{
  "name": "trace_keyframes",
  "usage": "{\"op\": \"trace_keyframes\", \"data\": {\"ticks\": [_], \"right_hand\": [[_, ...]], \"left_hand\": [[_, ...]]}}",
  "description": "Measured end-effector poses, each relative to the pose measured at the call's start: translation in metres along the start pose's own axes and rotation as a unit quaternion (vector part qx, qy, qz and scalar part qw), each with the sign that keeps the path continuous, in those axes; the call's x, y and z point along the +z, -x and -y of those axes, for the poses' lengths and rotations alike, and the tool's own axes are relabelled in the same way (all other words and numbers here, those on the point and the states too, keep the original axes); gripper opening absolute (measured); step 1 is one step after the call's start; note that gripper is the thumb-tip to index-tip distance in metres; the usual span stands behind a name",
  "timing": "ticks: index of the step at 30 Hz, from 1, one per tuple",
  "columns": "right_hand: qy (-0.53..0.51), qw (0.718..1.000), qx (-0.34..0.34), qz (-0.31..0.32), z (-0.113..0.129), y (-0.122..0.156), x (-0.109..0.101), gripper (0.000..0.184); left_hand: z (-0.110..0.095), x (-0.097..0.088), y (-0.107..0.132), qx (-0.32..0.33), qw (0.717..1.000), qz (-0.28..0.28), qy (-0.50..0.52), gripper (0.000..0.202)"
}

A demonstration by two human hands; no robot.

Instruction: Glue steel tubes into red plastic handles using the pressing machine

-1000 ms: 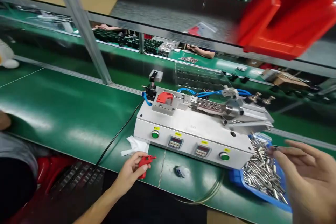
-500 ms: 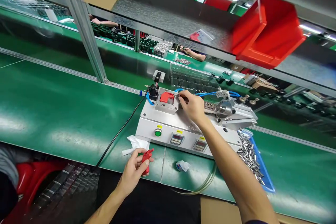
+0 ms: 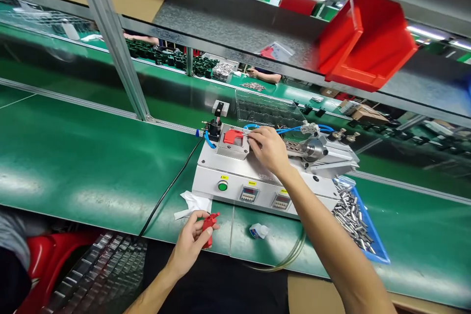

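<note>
Two red parts show. The left hand (image 3: 191, 244) is closed around one red part (image 3: 208, 228) at the near edge of the bench (image 3: 73, 157). The other red part (image 3: 232, 136) sits in the fixture on top of the machine (image 3: 235, 169). The right hand (image 3: 268, 149) rests on that fixture just right of it, fingertips (image 3: 253, 138) bunched together. Whether they pinch anything is too small to tell.

The front of the machine shows one green button (image 3: 222, 186) and two small displays (image 3: 248, 193) (image 3: 280, 201); the arm crosses the front farther right. Three yellow labels (image 3: 251, 183) sit above these, their writing too small to read. The digits on the displays cannot be read either. Blue hoses (image 3: 294, 130) run along the back of the machine, and one black cable (image 3: 169, 190) leads from it across the bench.

One blue tray (image 3: 371, 235) lies touching the right end of the machine, holding a heap of metal pins (image 3: 349, 216), too many to count. One clear box (image 3: 268, 108) stands behind the machine; its contents are unclear. One red bin (image 3: 364, 44) sits on the shelf above, its inside hidden.

One white tissue (image 3: 193, 203) lies just beside the left hand, and one small bottle (image 3: 258, 230) lies in front of the machine. Across the line, a co-worker's hand (image 3: 263, 76) rests near a pile of small metal pieces (image 3: 253, 86).
</note>
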State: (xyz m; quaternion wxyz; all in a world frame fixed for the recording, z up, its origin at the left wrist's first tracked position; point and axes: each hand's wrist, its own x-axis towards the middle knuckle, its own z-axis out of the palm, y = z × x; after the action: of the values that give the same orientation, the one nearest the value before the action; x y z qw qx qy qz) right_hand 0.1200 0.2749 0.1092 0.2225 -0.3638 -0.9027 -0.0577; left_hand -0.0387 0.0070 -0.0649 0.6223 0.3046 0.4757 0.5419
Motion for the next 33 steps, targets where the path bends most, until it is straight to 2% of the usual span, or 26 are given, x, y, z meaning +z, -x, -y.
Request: {"op": "trace_keyframes", "data": {"ticks": [5,10,14,18,21,23,25,28,30,31,33], "right_hand": [[-0.003,1.000,0.001,-0.020,-0.004,0.013,0.009,0.043],[0.034,0.999,0.001,-0.020,-0.006,0.017,0.009,0.039],[0.030,0.999,0.012,-0.028,0.005,0.008,0.003,0.036],[-0.005,0.999,-0.007,0.041,0.023,-0.015,0.001,0.030],[-0.023,0.994,0.023,0.101,0.031,-0.037,0.002,0.023],[-0.040,0.992,0.032,0.116,0.030,-0.049,0.000,0.018],[-0.054,0.992,0.035,0.105,0.026,-0.055,-0.007,0.017],[-0.124,0.990,0.062,-0.010,0.014,-0.039,-0.026,0.016],[-0.198,0.973,0.069,-0.093,0.006,-0.011,-0.039,0.013],[-0.226,0.966,0.064,-0.112,0.002,0.007,-0.043,0.011],[-0.235,0.966,0.050,-0.092,-0.005,0.045,-0.045,0.009]], "left_hand": [[0.006,-0.001,-0.001,0.007,1.000,-0.005,0.012,0.051],[0.005,0.002,-0.001,0.007,1.000,-0.019,0.007,0.052],[0.003,0.006,0.000,0.008,1.000,-0.028,-0.001,0.051],[0.005,0.010,0.001,0.020,0.999,-0.030,-0.025,0.047],[-0.002,0.010,0.003,0.043,0.997,-0.024,-0.052,0.043],[-0.020,0.007,0.001,0.071,0.994,-0.011,-0.087,0.040],[-0.051,0.005,-0.007,0.116,0.983,-0.008,-0.140,0.036],[-0.116,0.009,-0.032,0.223,0.939,-0.041,-0.258,0.031],[-0.160,0.020,-0.058,0.297,0.879,-0.074,-0.366,0.026],[-0.180,0.029,-0.073,0.319,0.837,-0.091,-0.435,0.023],[-0.212,0.048,-0.103,0.308,0.741,-0.107,-0.588,0.023]]}}
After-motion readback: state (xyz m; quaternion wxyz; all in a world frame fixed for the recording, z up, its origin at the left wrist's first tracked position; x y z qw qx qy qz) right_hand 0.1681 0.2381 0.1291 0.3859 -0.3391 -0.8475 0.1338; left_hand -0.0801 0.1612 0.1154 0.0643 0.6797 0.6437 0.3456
